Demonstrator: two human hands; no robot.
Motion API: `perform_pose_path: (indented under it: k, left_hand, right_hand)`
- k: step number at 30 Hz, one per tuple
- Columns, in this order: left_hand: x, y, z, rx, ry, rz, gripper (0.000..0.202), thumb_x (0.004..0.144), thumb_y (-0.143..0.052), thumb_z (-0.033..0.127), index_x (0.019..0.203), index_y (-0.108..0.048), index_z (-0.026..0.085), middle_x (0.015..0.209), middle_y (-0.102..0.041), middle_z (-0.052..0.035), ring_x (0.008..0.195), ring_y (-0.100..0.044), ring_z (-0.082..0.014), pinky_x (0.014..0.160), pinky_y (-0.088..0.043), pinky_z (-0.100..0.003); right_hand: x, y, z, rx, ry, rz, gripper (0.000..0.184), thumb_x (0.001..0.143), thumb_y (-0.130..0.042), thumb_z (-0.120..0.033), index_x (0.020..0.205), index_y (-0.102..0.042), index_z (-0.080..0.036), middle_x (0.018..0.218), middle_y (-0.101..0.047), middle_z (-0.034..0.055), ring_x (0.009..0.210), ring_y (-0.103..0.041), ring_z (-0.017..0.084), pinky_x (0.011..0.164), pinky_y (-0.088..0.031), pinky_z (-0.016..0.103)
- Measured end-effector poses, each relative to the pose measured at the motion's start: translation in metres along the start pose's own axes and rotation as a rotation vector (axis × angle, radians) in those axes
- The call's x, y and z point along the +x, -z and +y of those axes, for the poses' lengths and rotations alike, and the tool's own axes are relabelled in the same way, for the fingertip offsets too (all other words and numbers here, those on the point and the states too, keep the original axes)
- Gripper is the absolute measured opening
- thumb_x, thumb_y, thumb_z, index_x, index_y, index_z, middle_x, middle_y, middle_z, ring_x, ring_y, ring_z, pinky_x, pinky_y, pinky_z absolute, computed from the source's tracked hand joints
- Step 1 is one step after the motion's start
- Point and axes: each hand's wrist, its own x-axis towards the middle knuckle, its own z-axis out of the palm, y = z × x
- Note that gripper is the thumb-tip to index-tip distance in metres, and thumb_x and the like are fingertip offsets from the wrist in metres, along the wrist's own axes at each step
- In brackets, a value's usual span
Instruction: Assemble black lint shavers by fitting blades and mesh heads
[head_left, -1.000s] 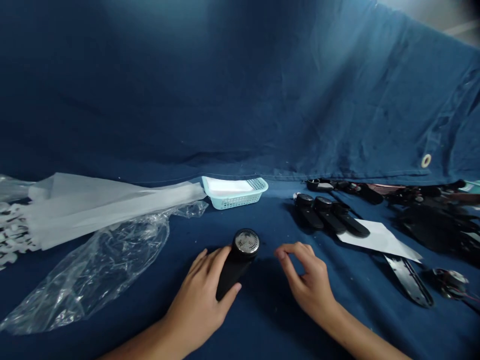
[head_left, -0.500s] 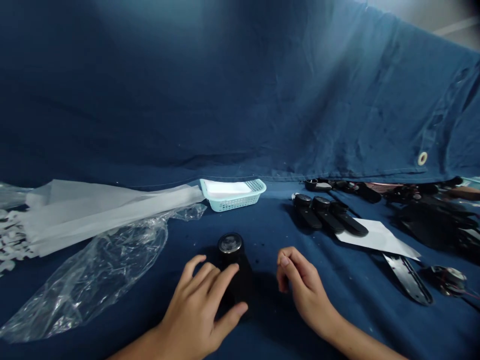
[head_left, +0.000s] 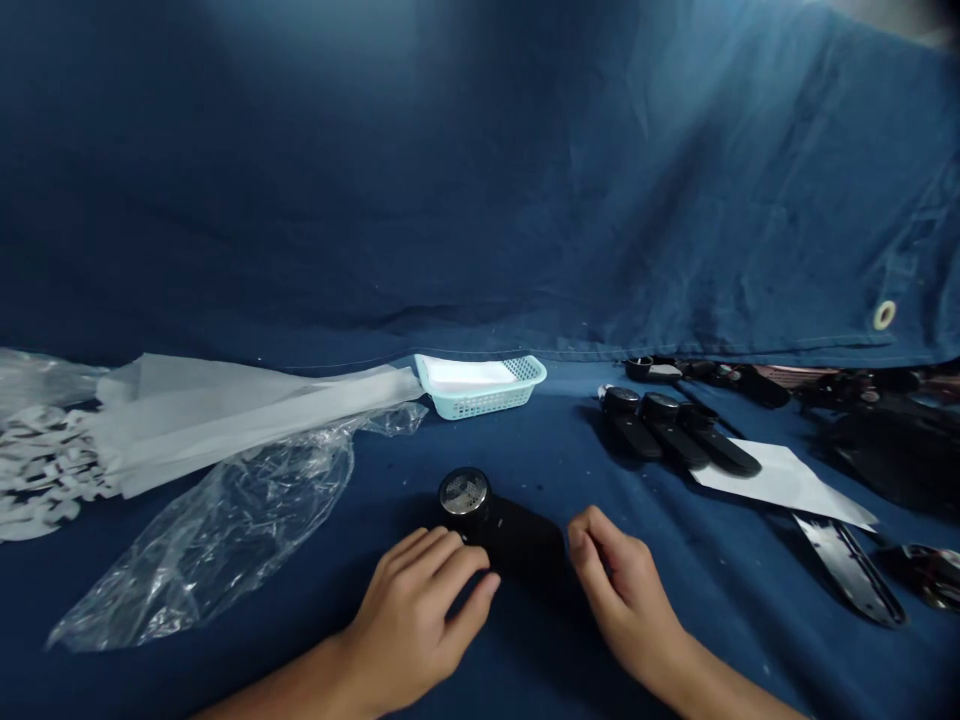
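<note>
A black fabric shaver with a round perforated metal head lies on the blue cloth in front of me. Its head points left and its handle slants to the right. My left hand is beside the shaver's near side, fingers bent and thumb apart, with the fingertips at or just short of the body below the head. Curled fingers and thumb close my right hand next to the handle's end; whether something small is inside the fingers is hidden.
Beyond the shaver stands a light blue basket with white sheets. Translucent bags and small white pieces lie left. On the right are several similar black shavers, white paper and a black shell part. A blue curtain hangs behind.
The shaver has turned, its handle swinging from toward me to the right. My left hand's fingers have drawn closer together. My right hand remains curled, now beside the handle's end. The view has shifted slightly left.
</note>
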Motion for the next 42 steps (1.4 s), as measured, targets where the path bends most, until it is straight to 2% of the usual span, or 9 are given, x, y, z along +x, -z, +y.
perform_pose_path:
  k: [3,6,12,16,20,24,28,35,42]
  left_hand:
    - [0.003,0.000,-0.003,-0.070,0.103,0.037,0.014,0.093,-0.047,0.024,0.087,-0.059,0.020,0.077,-0.061,-0.0030,0.074,-0.060,-0.0194,0.070,-0.049,-0.035]
    - [0.005,-0.001,-0.005,-0.126,0.158,0.045,0.012,0.094,-0.047,0.026,0.093,-0.058,0.021,0.090,-0.062,-0.0042,0.085,-0.061,-0.0199,0.077,-0.050,-0.036]
    - [0.004,-0.003,-0.006,-0.221,0.218,0.010,0.009,0.095,-0.046,0.027,0.094,-0.054,0.023,0.101,-0.060,-0.0042,0.099,-0.060,-0.0206,0.088,-0.049,-0.037]
    - [0.007,-0.003,-0.008,-0.281,0.253,-0.005,0.010,0.096,-0.045,0.029,0.096,-0.053,0.023,0.098,-0.058,-0.0030,0.095,-0.060,-0.0202,0.087,-0.048,-0.039]
    - [0.010,-0.001,-0.007,-0.518,0.442,0.123,0.023,0.095,-0.047,0.039,0.080,-0.045,0.022,0.092,-0.054,-0.0014,0.085,-0.059,-0.0187,0.081,-0.052,-0.040]
    - [0.007,0.001,0.008,-1.216,0.671,0.118,0.036,0.092,-0.042,0.059,0.105,-0.045,0.026,0.114,-0.054,-0.0079,0.090,-0.065,-0.0245,0.064,-0.060,-0.042]
    - [-0.001,-0.002,0.023,-1.542,0.746,-0.046,0.049,0.086,-0.051,0.063,0.110,-0.051,0.020,0.100,-0.063,-0.0118,0.088,-0.066,-0.0277,0.060,-0.061,-0.040]
    - [-0.011,-0.015,0.015,-1.401,0.686,0.108,0.049,0.072,-0.074,0.053,0.106,-0.058,0.021,0.096,-0.069,-0.0099,0.087,-0.069,-0.0281,0.069,-0.062,-0.040]
    - [-0.005,-0.008,0.021,-1.379,0.847,0.116,0.046,0.072,-0.076,0.049,0.099,-0.057,0.017,0.083,-0.068,-0.0076,0.075,-0.068,-0.0226,0.070,-0.058,-0.037]
  right_hand:
    - [0.004,0.001,0.000,-0.173,0.077,0.019,0.019,0.093,-0.050,-0.038,0.104,-0.052,-0.023,0.105,-0.059,0.0085,0.097,-0.055,0.025,0.082,-0.042,0.039]
    - [0.007,-0.002,-0.001,-0.349,0.135,-0.121,0.054,0.081,-0.067,-0.043,0.127,-0.046,-0.025,0.135,-0.050,0.0124,0.118,-0.048,0.034,0.093,-0.037,0.051]
    - [0.013,-0.005,0.000,-0.302,0.070,-0.110,0.028,0.084,-0.055,-0.024,0.112,-0.061,-0.023,0.090,-0.070,0.0046,0.082,-0.063,0.026,0.081,-0.042,0.044]
    - [0.015,-0.004,0.003,-0.044,-0.108,-0.032,0.026,0.094,-0.044,-0.033,0.099,-0.065,-0.020,0.063,-0.059,-0.0004,0.060,-0.058,0.020,0.061,-0.043,0.031]
    - [0.009,-0.007,0.005,0.201,-0.179,0.039,0.032,0.096,-0.041,-0.040,0.089,-0.062,-0.018,0.066,-0.058,0.0008,0.060,-0.058,0.018,0.054,-0.046,0.027]
    - [0.000,-0.003,-0.002,0.074,0.118,0.116,0.022,0.094,-0.043,-0.024,0.108,-0.059,-0.022,0.082,-0.068,0.0030,0.073,-0.065,0.020,0.067,-0.050,0.030]
    - [-0.003,0.004,-0.007,-0.140,0.454,-0.061,0.046,0.083,-0.050,-0.014,0.126,-0.048,-0.028,0.107,-0.070,0.0047,0.087,-0.067,0.023,0.080,-0.051,0.036]
    - [-0.003,-0.001,-0.003,0.233,0.065,-0.085,0.051,0.085,-0.061,-0.028,0.132,-0.040,-0.030,0.116,-0.062,0.0075,0.109,-0.061,0.025,0.093,-0.050,0.038]
    - [-0.003,0.000,-0.001,0.675,-0.165,-0.296,0.056,0.085,-0.064,-0.039,0.135,-0.039,-0.033,0.130,-0.053,0.0069,0.125,-0.048,0.026,0.105,-0.038,0.043]
